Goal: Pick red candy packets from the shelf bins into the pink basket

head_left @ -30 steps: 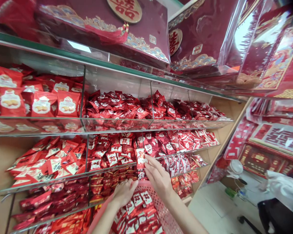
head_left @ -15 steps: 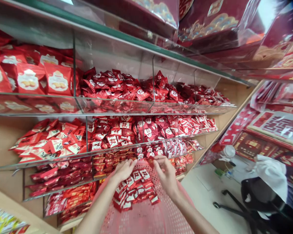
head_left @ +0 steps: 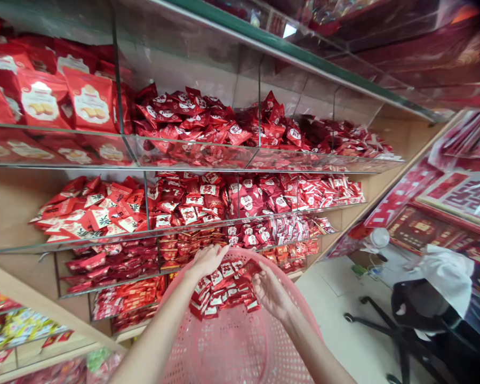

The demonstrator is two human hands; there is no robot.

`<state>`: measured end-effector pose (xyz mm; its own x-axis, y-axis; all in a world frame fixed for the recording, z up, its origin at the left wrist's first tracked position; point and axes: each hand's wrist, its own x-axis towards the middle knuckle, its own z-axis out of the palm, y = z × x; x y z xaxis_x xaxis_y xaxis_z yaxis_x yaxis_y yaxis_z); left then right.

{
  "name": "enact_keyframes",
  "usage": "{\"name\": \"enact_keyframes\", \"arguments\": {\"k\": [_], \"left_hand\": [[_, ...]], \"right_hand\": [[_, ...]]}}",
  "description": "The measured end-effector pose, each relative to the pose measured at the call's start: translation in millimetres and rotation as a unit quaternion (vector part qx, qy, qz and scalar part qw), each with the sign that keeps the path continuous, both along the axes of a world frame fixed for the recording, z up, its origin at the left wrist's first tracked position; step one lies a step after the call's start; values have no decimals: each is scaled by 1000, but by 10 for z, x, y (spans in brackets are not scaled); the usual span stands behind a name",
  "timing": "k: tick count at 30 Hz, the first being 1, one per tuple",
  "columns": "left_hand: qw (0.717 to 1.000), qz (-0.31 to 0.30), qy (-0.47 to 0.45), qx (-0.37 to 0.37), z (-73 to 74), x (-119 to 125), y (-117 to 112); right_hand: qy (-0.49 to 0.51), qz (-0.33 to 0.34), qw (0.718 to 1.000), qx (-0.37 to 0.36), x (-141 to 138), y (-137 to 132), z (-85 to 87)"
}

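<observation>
A pink perforated plastic basket point(head_left: 240, 346) is in front of me, with small red-and-white snack packets point(head_left: 228, 288) piled against its far side. My left hand point(head_left: 208, 261) is closed over the far left part of the basket's rim, its fingertips partly hidden. My right hand point(head_left: 272, 292) is inside the basket near the right wall. Its thumb and fingers pinch a dark red packet point(head_left: 251, 268) at the edge of the pile.
Glass-fronted shelves point(head_left: 192, 154) with several compartments of red packets rise beyond the basket. Large red cookie bags point(head_left: 90, 98) fill the upper left. At right are a black wheeled chair point(head_left: 420, 309), a white cloth point(head_left: 448, 272) and red boxes point(head_left: 418, 229).
My right hand has dropped from the far rim into the basket, where a dark red packet now shows at its fingers. My left hand stays at the rim. The view has shifted.
</observation>
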<state>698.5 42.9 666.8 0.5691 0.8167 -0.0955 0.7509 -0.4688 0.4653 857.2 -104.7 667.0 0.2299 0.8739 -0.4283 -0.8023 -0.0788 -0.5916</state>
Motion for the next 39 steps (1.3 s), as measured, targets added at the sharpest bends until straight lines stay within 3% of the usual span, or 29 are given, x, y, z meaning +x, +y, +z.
{"name": "enact_keyframes", "arguments": {"k": [8, 13, 18, 24, 28, 33, 39], "left_hand": [[1000, -2, -1, 5, 26, -2, -21], [1000, -2, -5, 7, 49, -8, -37], [1000, -7, -4, 1, 58, -8, -40], [1000, -5, -10, 2, 84, -10, -49], [1000, -5, -9, 2, 89, -5, -53], [1000, -5, -5, 0, 100, -8, -60], [1000, -2, 0, -1, 111, -7, -56]], "right_hand": [[9, 24, 999, 35, 4, -36, 4], [22, 111, 991, 72, -50, -58, 1], [37, 32, 998, 32, -19, -66, -16], [8, 11, 1000, 28, 33, -61, -89], [-24, 60, 996, 56, 39, -69, -94], [-17, 112, 991, 71, 1, -91, 23], [-167, 142, 974, 53, -209, -97, 7]]}}
